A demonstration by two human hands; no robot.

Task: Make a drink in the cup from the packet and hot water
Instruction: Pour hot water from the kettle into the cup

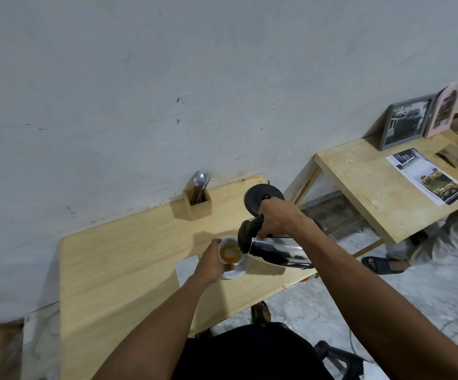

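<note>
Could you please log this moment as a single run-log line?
step: pouring | right hand: tilting kettle | left hand: steadying cup on saucer | cup: orange liquid

Kettle handle (252, 229) mostly inside right hand (277, 218); saucer (234, 273) partly under cup (230, 252).

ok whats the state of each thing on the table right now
kettle: tilted, spout over the cup, held by the right hand
cup: upright on its saucer, holding orange liquid, steadied by the left hand
kettle base: bare, kettle lifted off
spoon: standing in the wooden holder
</note>
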